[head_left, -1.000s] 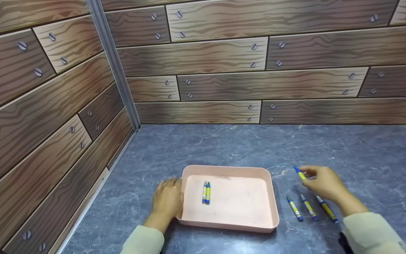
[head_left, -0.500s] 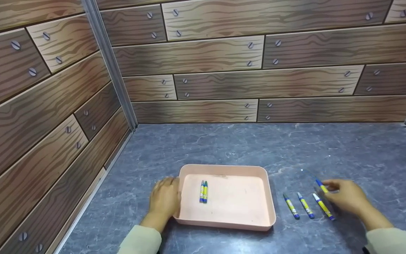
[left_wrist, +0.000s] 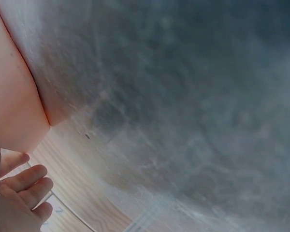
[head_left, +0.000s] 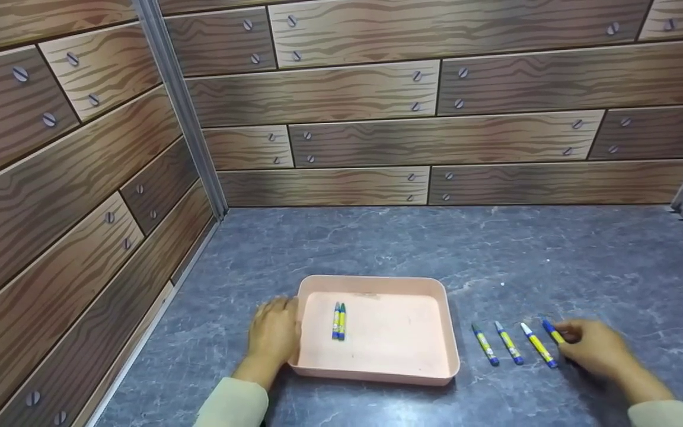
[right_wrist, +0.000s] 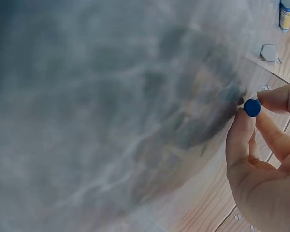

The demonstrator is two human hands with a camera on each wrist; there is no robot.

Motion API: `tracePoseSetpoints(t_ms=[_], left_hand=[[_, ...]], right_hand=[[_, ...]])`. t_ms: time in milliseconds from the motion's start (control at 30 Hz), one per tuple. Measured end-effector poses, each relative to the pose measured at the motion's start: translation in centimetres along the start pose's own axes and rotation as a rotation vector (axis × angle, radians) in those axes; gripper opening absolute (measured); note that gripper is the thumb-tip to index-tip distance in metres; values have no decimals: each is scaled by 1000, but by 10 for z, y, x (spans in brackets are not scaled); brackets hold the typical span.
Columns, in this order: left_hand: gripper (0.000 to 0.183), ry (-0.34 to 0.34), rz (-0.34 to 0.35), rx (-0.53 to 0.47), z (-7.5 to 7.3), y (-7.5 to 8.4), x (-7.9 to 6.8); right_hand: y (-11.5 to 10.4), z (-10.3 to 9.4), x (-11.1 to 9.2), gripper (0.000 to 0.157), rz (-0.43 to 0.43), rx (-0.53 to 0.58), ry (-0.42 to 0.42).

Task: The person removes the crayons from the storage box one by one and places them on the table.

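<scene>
My right hand (head_left: pixel 599 347) pinches a blue crayon (head_left: pixel 552 331) with a yellow wrapper between thumb and fingertips, low over the table on the right. In the right wrist view the crayon's round blue end (right_wrist: pixel 252 108) sticks out between the fingertips. Just left of it, three crayons lie slanted in a row: a white one (head_left: pixel 538 345), a pale grey one (head_left: pixel 508 343) and a dark green one (head_left: pixel 485 345). My left hand (head_left: pixel 273 329) rests against the left wall of a pink tray (head_left: pixel 401 338), its fingers (left_wrist: pixel 31 182) loosely bent in the left wrist view.
Inside the tray, towards its left side, a grey crayon (head_left: pixel 336 321) and a green crayon (head_left: pixel 342 322) lie side by side. The grey marbled table (head_left: pixel 377 243) ends at wood-patterned walls (head_left: pixel 329 142) behind and on the left.
My right hand has carried the blue crayon right and towards me, down to the right end of the crayon row. The left hand stays at the tray; the view has shifted slightly.
</scene>
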State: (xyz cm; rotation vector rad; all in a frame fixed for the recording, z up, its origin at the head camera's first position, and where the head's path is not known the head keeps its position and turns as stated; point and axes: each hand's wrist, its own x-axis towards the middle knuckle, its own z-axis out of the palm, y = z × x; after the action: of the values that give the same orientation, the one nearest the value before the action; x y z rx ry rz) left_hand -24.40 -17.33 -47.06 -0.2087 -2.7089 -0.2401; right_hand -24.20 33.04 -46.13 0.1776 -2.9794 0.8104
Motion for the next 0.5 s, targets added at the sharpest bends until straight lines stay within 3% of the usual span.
tracePoseSetpoints(t_ms=[500], left_hand=[[37, -13, -9, -4, -1, 0, 0]], right_hand=[[-1, -1, -2, 45, 56, 1, -54]])
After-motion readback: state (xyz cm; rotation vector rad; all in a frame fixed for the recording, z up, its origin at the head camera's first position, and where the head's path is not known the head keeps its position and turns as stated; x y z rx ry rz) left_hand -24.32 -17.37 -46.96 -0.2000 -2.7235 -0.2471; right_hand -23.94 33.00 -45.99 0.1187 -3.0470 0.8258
